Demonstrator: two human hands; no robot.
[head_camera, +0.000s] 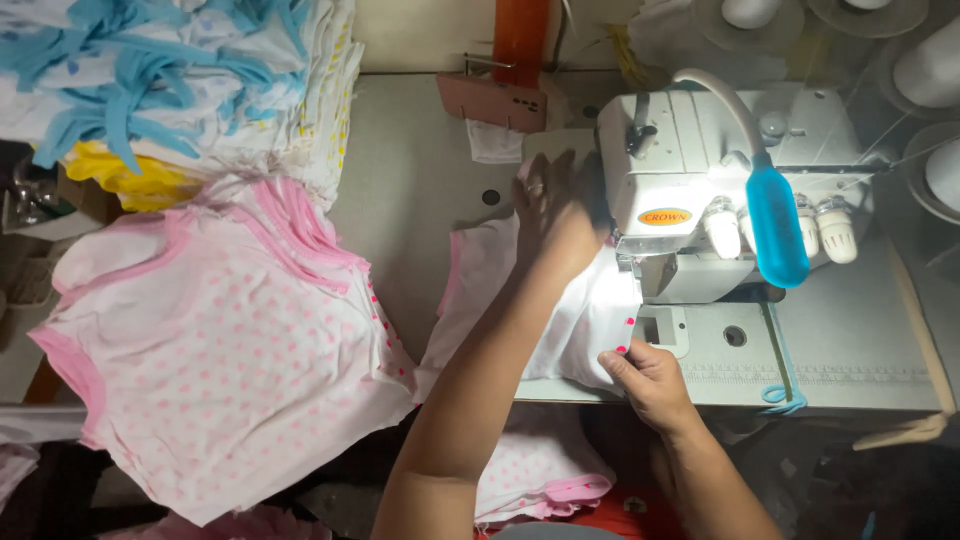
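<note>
Step in hand, by the look of it: feeding a seam through the overlock sewing machine.

Left hand lies flat, fingers spread, palm down on the white garment piece with pink dots, pressing it to the surface just left of the machine head. No closed grip there; it's a released, pressing hand. The fabric runs under it and down off the front edge toward the person's lap.

Right hand is nearer the person, at the front edge of the surface, below the needle area. Its grip is a pinch, thumb and fingers clenched on the garment's dotted edge, holding it in line with the presser foot. The foot itself is washed out by the machine lamp, so I can't tell whether fabric is under it yet.

Far left of the left hand: a stack of finished pink-dotted garments; behind that, a pile of white pieces with blue trim. A blue-tipped hose hangs right of both hands, over the machine.

Next move, my judgement: keep the pinched edge straight and taut, left palm steering, fingers kept off the foot.
</note>
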